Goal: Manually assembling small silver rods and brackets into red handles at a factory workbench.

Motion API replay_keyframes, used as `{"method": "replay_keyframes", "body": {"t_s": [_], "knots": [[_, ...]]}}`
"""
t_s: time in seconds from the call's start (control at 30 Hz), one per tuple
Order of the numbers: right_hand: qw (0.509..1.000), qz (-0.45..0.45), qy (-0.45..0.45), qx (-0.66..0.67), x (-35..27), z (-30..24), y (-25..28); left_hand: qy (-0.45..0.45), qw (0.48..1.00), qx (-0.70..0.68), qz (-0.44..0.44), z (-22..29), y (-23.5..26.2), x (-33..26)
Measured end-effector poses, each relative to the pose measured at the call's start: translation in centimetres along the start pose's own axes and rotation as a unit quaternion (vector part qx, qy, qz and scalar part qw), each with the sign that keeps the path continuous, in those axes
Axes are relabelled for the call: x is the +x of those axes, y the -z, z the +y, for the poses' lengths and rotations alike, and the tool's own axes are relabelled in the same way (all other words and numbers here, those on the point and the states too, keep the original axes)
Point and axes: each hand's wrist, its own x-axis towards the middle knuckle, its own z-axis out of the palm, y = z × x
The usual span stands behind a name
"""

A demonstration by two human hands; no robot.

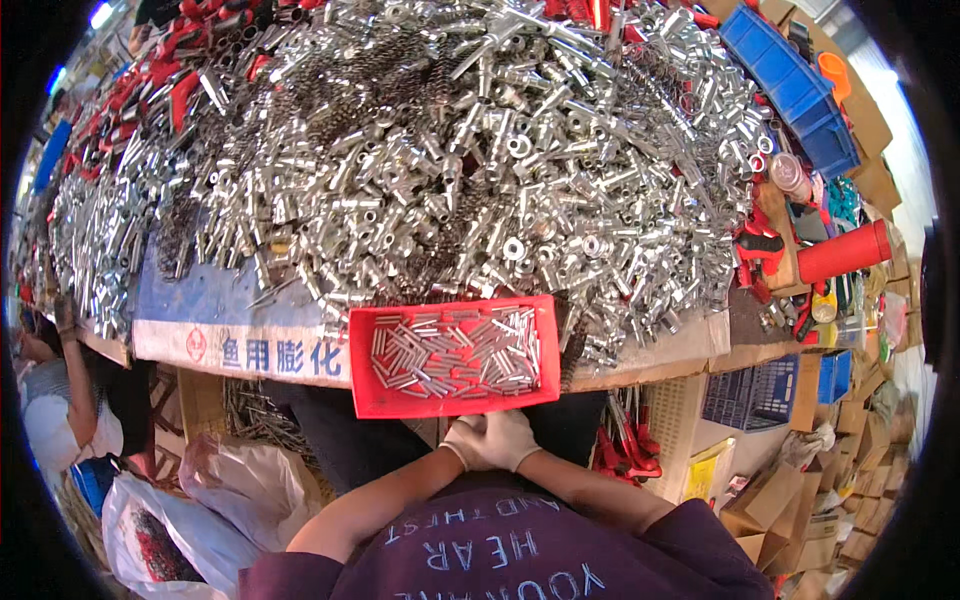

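Note:
My left hand (pixel 464 441) and my right hand (pixel 509 441), both in white gloves, are clasped together in front of my body. Their fingers are closed against each other, and no object shows in them. Just beyond them a red plastic tray (pixel 456 408) sits at the table's front edge. Inside it lie many short, thin silver metal pins (pixel 440 352), scattered in different directions. Neither hand is visibly holding the tray; whether the fingertips touch its near wall I cannot tell.
A large heap of shiny metal fittings (pixel 480 190) and dark springs covers the table beyond the tray. Blue bins (pixel 790 90) and a red cylinder (pixel 845 252) stand at right. Plastic sacks (pixel 235 490) lie at lower left. Another person's arm (pixel 80 375) shows at far left.

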Motion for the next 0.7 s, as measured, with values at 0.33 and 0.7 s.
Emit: {"method": "replay_keyframes", "body": {"t_s": [0.33,0.7], "knots": [[0.995,-0.093,0.034,0.003,2.1,4.9,-4.7,0.170,0.936,0.144,-0.274,-7.8,4.3,-5.6],[0.993,0.094,-0.023,0.070,3.4,5.1,-6.1,-0.006,0.846,0.335,-0.414,-14.9,-2.4,-6.2]]}}
